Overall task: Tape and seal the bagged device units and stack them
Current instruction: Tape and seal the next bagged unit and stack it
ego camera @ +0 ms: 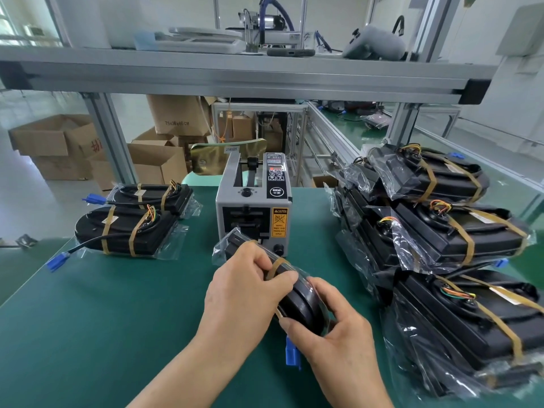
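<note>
— Bagged black device unit in clear plastic film (297, 301): position, grip?
— Raised off green bench mat (117, 319), tilted on edge, just in front of grey tape dispenser (253, 207). Clasped over top by left hand (244, 287), with fingertips on tan tape strip (276, 265). Cupped at rounded near end by right hand (332, 328), with fingers curled round it.
— Handling?
— Judged rigid shell, moderate weight. Film slick and loose, likely to slide. Best held on hard body, never by slack bag corners or hanging blue connector (293, 353).
— Appearance?
— Glossy black, rounded end, crinkled film, one tan band across.
</note>
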Tool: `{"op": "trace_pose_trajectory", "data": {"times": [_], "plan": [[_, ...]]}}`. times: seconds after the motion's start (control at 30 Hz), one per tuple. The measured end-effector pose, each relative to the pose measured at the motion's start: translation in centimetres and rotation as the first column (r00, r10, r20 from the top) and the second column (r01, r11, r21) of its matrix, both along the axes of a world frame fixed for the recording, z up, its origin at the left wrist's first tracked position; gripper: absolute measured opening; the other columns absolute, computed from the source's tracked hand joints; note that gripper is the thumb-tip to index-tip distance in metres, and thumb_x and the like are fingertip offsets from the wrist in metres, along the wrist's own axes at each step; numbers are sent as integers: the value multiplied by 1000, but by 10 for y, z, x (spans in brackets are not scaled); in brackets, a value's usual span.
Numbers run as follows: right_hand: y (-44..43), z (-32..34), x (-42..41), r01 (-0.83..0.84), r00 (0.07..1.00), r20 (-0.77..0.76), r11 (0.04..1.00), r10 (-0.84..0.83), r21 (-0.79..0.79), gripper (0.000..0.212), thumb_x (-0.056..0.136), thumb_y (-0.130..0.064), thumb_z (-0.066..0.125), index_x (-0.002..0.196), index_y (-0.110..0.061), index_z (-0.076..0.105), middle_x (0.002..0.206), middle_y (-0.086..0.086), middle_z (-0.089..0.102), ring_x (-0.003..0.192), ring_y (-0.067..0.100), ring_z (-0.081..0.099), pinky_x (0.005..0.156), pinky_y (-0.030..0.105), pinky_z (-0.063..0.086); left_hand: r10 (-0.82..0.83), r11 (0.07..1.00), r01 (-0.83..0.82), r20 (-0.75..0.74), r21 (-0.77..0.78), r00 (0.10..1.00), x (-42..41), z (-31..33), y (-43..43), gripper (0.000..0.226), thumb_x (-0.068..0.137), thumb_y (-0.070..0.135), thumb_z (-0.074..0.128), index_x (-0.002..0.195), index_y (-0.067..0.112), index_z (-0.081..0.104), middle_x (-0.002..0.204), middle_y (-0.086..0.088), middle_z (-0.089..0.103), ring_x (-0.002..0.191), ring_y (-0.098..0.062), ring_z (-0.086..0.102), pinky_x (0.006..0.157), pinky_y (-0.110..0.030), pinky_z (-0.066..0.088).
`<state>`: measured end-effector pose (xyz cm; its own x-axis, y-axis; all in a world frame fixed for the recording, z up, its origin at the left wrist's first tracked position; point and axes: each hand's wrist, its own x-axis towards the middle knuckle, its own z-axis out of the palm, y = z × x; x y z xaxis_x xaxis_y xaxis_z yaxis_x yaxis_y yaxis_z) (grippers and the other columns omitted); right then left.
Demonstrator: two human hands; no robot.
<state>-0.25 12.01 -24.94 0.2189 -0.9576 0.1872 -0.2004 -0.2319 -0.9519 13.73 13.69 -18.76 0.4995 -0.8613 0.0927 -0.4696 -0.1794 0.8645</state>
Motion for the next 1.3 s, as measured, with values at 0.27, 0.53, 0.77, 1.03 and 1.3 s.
{"op": "trace_pose_trajectory", "data": {"times": [0.27,0.53,0.77,1.03,1.3], "plan": [[1,3,0,18,998,-56,1000,-18,-2,62,62,-16,89,103,-55,64,97,-18,72,83,6,70,72,16,54,17,1000,-17,13,-8,1000,12,-1,-7,28,84,46,71,70,25,57,49,16,51,49,-1,47,55,-27,37],[-17,31,1,-27,964,-265,1000,25,-3,38,73,-39,81,105,-43,62,101,-21,69,92,-2,65,81,23,52,-28,1000,28,17,12,999,11,-2,-9,24,82,43,72,71,28,59,48,14,50,48,-2,46,53,-25,34],[-32,52,11,-113,957,-264,992,122,48,4,90,-34,66,93,-36,69,93,-15,75,91,3,68,90,35,54,-112,993,112,-4,29,994,18,-2,-7,13,90,37,65,78,35,59,48,13,50,44,-2,42,50,-22,34],[-27,44,23,-12,929,-364,980,-63,-200,9,91,-24,61,85,-27,67,74,-10,68,71,10,60,69,30,51,-151,988,153,-44,33,988,20,-7,-6,12,92,34,58,80,37,60,62,7,62,43,-4,42,46,-23,38],[-37,45,12,-88,996,-14,980,92,180,42,99,-17,55,79,-46,78,89,-21,76,91,-4,70,75,10,50,-182,983,182,-72,-7,981,24,-10,-4,11,90,34,63,80,39,63,59,8,60,42,-2,39,41,-12,32]]}}
